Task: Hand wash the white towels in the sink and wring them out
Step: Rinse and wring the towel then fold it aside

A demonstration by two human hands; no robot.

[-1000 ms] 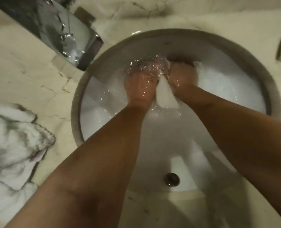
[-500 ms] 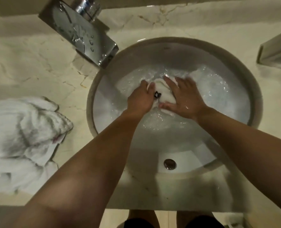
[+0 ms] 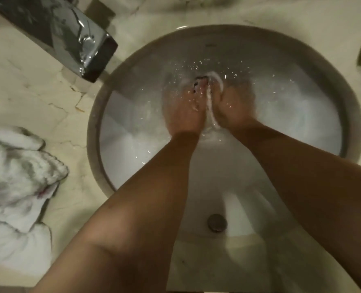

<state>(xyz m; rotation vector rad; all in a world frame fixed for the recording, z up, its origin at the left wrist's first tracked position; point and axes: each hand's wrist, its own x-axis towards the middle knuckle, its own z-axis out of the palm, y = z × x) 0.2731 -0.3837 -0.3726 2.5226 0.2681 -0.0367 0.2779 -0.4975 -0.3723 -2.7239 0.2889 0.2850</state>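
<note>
Scrubbing a white towel (image 3: 212,111) under soapy water, far side of the round sink (image 3: 95,132). Left hand (image 3: 186,111) and right hand (image 3: 234,108) sit knuckle to knuckle, a strip of cloth showing between them; both appear clenched on it, though splash and blur hide the fingers. A dark tag or mark shows at the fold just beyond my left fingertips.

Handling, judged: soaked terry will be heavy, limp and soap-slick. No stiffness to lever against, so hold by bunching a thick fistful in each hand, not by an edge or corner, which would slide out. For wringing, take the roll at two points set apart and twist opposite ways.

Room: basin wall curves up close beyond my knuckles; open water left and right of the grip. Drain plug (image 3: 217,222) lies well back toward me, between my forearms. Chrome faucet (image 3: 86,37) overhangs the rim up and left of my left hand; lift clear of it. More white towels (image 3: 16,187) are heaped on the marble counter (image 3: 27,92), far left, untouched by water as far as I can tell.
</note>
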